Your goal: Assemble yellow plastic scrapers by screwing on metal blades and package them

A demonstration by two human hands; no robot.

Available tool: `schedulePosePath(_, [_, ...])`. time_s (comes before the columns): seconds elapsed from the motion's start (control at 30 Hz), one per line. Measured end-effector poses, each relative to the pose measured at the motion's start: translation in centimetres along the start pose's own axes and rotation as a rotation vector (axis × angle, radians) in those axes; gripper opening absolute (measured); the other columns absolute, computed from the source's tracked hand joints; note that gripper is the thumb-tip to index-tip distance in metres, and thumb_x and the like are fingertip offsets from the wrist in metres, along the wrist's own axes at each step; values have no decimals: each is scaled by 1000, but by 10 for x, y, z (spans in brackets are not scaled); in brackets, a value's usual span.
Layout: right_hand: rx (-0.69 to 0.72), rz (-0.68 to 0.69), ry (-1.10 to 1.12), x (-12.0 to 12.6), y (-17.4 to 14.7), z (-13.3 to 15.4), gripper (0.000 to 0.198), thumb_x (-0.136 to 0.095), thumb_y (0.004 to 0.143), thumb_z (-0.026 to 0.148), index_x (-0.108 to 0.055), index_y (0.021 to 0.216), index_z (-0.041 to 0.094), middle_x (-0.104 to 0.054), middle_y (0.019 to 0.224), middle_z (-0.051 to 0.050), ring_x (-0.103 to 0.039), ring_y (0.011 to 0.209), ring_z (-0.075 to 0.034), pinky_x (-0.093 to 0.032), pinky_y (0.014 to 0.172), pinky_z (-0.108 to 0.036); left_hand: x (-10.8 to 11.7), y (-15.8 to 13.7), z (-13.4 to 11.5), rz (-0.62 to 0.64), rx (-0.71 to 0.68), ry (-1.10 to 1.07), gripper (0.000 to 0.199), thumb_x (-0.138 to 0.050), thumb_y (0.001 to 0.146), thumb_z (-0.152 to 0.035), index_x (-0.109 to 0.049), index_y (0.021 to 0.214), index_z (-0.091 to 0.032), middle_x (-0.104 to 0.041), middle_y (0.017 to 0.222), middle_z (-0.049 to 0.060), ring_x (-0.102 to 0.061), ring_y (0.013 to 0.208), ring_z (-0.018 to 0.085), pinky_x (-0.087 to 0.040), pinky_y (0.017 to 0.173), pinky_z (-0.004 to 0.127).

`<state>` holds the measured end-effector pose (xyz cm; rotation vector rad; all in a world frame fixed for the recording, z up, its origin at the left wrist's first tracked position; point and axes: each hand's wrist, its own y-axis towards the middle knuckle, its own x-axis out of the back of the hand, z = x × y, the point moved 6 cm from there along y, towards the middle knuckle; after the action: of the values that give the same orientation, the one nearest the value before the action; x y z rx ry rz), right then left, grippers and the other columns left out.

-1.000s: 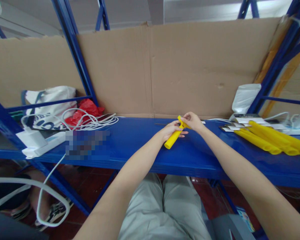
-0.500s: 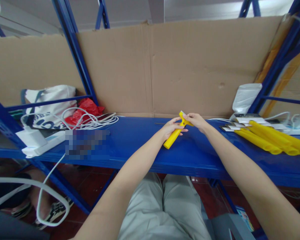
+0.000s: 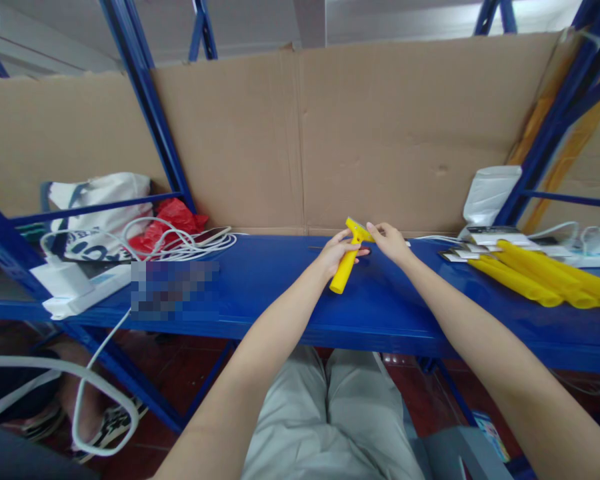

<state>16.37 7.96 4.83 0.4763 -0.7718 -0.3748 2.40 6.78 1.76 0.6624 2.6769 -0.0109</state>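
Note:
A yellow scraper [image 3: 344, 272] with a tube-like handle and a wide T-shaped head is held above the blue shelf. My left hand [image 3: 336, 253] is closed around its neck, just below the head. At the right end of the head, the bent fingers of my right hand [image 3: 390, 241] pinch the edge; the fingertips are partly hidden. A pale strip shows along the head's upper edge. Behind my left hand a thin, dark rod [image 3: 316, 248] lies on the shelf, mostly covered.
Several yellow scrapers [image 3: 545, 273] lie piled at right, beside a white pouch [image 3: 493, 197]. A power strip [image 3: 87, 291], coiled white cable [image 3: 200, 245], red plastic bag [image 3: 173, 220] and cloth bag [image 3: 105, 213] occupy the left. Cardboard [image 3: 380, 133] walls off the back. Another person's shoe [image 3: 113, 421] shows below left.
The scraper has turned more upright, its head now facing the back wall more squarely. My right hand has shifted slightly to the head's right end, leaving more of the head visible.

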Motion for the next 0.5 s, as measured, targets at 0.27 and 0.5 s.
schedulePosePath(0.27, [-28, 262, -242, -24, 2, -29, 37, -58, 82, 34, -63, 112, 13, -65, 116, -15, -61, 106, -24, -46, 90, -33, 17, -4, -3, -278, 19, -34, 62, -47, 77, 8, -38, 130, -24, -67, 100, 8, -66, 54, 11, -43, 44, 16])
schedulePosePath(0.5, [105, 312, -229, -42, 3, -52, 39, -65, 76, 47, -65, 105, 20, -68, 106, -10, -62, 99, -24, -46, 88, -38, 31, -2, -1, -400, 21, -64, 61, -46, 76, 9, -37, 128, -24, -68, 101, 8, -64, 51, 10, -44, 44, 16])
